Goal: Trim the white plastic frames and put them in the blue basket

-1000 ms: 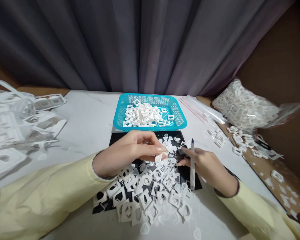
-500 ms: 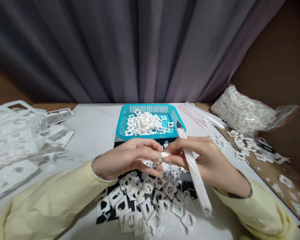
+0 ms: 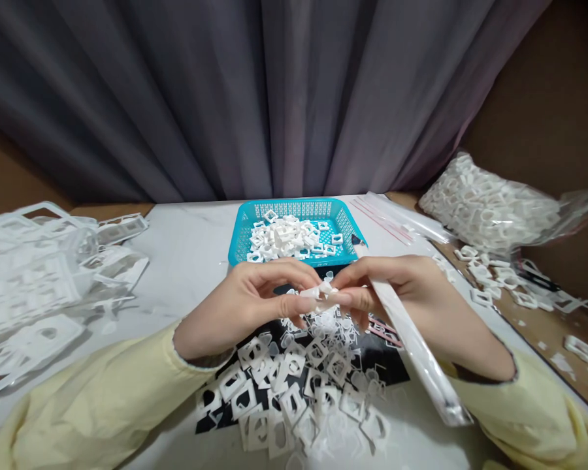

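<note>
Above the dark mat, my left hand (image 3: 255, 300) and my right hand (image 3: 396, 294) meet fingertip to fingertip. Both pinch a small white cut-out piece (image 3: 326, 287), partly covered by the fingers. A long white-wrapped stick with a dark tip (image 3: 411, 346) is also held in my right hand, lying across between thumb and forefinger and slanting toward me. Just under the hands is a heap of small white scraps (image 3: 336, 326). Nearer to me lie several white square frames with shaped holes (image 3: 294, 401), spread over the black mat (image 3: 392, 365) and the table.
A blue basket (image 3: 234, 241) with many small white frames stands behind the hands. Large white cut-out sheets (image 3: 34, 281) are piled at left. At right are a clear bag of white pieces (image 3: 490, 202), loose white frames (image 3: 500, 277) and flat zip bags (image 3: 406, 219). A grey curtain (image 3: 294, 98) hangs behind.
My fingers have shifted around the white piece, with both thumbs now toward me. The stick's near end has swung to the right. A pink-edged strip now shows beneath my right hand.
</note>
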`<action>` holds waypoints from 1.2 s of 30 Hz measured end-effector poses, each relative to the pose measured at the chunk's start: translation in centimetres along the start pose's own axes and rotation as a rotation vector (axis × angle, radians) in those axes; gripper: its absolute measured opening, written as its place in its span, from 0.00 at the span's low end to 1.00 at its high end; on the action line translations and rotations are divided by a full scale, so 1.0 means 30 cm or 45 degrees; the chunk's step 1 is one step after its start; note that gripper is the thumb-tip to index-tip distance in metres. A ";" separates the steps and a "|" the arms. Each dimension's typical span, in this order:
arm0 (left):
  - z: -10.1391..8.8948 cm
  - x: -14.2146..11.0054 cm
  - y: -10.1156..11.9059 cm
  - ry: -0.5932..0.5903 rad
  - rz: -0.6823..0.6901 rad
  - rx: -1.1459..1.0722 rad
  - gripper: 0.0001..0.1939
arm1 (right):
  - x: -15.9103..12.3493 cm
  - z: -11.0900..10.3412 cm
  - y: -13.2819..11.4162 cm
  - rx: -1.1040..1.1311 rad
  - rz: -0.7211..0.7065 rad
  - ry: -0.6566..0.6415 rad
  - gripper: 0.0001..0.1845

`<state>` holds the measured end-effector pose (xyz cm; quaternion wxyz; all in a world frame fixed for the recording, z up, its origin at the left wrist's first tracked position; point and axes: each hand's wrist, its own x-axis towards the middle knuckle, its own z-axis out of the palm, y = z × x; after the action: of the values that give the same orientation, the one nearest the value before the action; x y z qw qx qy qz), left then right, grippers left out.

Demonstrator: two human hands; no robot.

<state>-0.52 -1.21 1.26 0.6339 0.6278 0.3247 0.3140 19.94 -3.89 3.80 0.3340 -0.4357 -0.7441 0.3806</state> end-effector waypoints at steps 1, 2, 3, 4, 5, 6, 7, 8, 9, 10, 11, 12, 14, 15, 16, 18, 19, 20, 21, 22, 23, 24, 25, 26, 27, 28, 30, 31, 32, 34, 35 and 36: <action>-0.007 0.003 -0.006 -0.007 0.027 0.013 0.04 | 0.005 0.002 0.004 0.046 0.027 0.000 0.11; -0.013 0.005 -0.011 -0.011 0.049 0.007 0.04 | 0.011 0.005 0.010 0.087 0.060 0.005 0.11; -0.017 0.006 -0.017 -0.014 0.059 -0.015 0.04 | 0.019 0.009 0.017 0.126 0.096 0.013 0.11; -0.021 0.008 -0.021 -0.017 0.056 -0.049 0.04 | 0.027 0.014 0.025 0.164 0.135 0.019 0.12; -0.022 0.009 -0.025 -0.020 0.040 -0.097 0.04 | 0.035 0.019 0.035 0.198 0.174 0.027 0.14; -0.023 0.010 -0.028 -0.020 0.014 -0.154 0.04 | 0.044 0.024 0.045 0.225 0.214 0.032 0.15; -0.023 0.011 -0.030 -0.021 -0.021 -0.216 0.04 | 0.053 0.029 0.056 0.251 0.256 0.027 0.16; -0.022 0.012 -0.032 -0.021 -0.057 -0.283 0.04 | 0.061 0.033 0.066 0.274 0.298 0.015 0.17; -0.021 0.013 -0.034 -0.024 -0.086 -0.359 0.04 | 0.068 0.037 0.074 0.291 0.335 0.001 0.18; -0.021 0.015 -0.037 -0.030 -0.109 -0.435 0.05 | 0.073 0.040 0.082 0.303 0.364 -0.016 0.19; -0.021 0.017 -0.041 -0.037 -0.128 -0.504 0.05 | 0.078 0.043 0.088 0.310 0.383 -0.031 0.20; -0.021 0.019 -0.046 -0.038 -0.140 -0.564 0.06 | 0.081 0.046 0.092 0.315 0.392 -0.047 0.21; -0.022 0.023 -0.056 -0.024 -0.151 -0.656 0.07 | 0.085 0.049 0.097 0.309 0.395 -0.067 0.22; -0.022 0.025 -0.061 -0.013 -0.154 -0.686 0.08 | 0.088 0.050 0.098 0.303 0.396 -0.074 0.22; -0.023 0.026 -0.064 -0.003 -0.156 -0.706 0.08 | 0.090 0.050 0.099 0.297 0.396 -0.084 0.21; -0.022 0.026 -0.067 0.008 -0.152 -0.726 0.09 | 0.097 0.044 0.102 0.281 0.387 -0.116 0.22; -0.022 0.025 -0.065 0.012 -0.155 -0.724 0.09 | 0.100 0.038 0.104 0.274 0.375 -0.139 0.22; -0.022 0.023 -0.063 0.018 -0.163 -0.719 0.09 | 0.102 0.028 0.106 0.268 0.358 -0.163 0.23; -0.022 0.020 -0.059 0.022 -0.174 -0.712 0.08 | 0.103 0.017 0.107 0.267 0.337 -0.186 0.25; -0.022 0.017 -0.055 0.022 -0.182 -0.707 0.08 | 0.100 0.003 0.107 0.271 0.313 -0.199 0.28; -0.022 0.015 -0.051 0.018 -0.189 -0.706 0.07 | 0.095 -0.012 0.105 0.262 0.281 -0.181 0.30; -0.023 0.012 -0.048 0.011 -0.193 -0.707 0.06 | 0.085 -0.026 0.099 0.231 0.244 -0.136 0.31; -0.023 0.010 -0.045 0.005 -0.194 -0.710 0.05 | 0.072 -0.039 0.091 0.179 0.201 -0.057 0.32; -0.023 0.009 -0.044 -0.001 -0.201 -0.713 0.05 | 0.057 -0.049 0.079 0.073 0.142 0.065 0.32; -0.023 0.009 -0.043 0.001 -0.213 -0.716 0.05 | 0.039 -0.055 0.065 -0.024 0.090 0.165 0.32; -0.022 0.009 -0.043 0.006 -0.232 -0.716 0.05 | 0.022 -0.058 0.049 -0.087 0.027 0.249 0.33; -0.019 0.010 -0.044 0.012 -0.270 -0.712 0.07 | -0.010 -0.052 0.018 -0.142 -0.064 0.323 0.26; -0.017 0.010 -0.044 0.014 -0.283 -0.714 0.07 | -0.022 -0.045 0.003 -0.148 -0.101 0.331 0.20; -0.015 0.010 -0.043 0.015 -0.292 -0.719 0.07 | -0.032 -0.037 -0.009 -0.157 -0.132 0.330 0.14; -0.011 0.007 -0.042 0.012 -0.310 -0.735 0.07 | -0.041 -0.020 -0.025 -0.174 -0.186 0.315 0.07; -0.009 0.006 -0.040 0.009 -0.317 -0.743 0.07 | -0.043 -0.012 -0.029 -0.157 -0.210 0.311 0.07; -0.008 0.004 -0.039 0.004 -0.323 -0.748 0.07 | -0.043 -0.007 -0.031 -0.119 -0.230 0.320 0.09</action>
<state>-0.64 -0.99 0.09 0.8216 0.3722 0.2968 0.3137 20.25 -5.32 4.48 0.4368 -0.4263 -0.7494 0.2566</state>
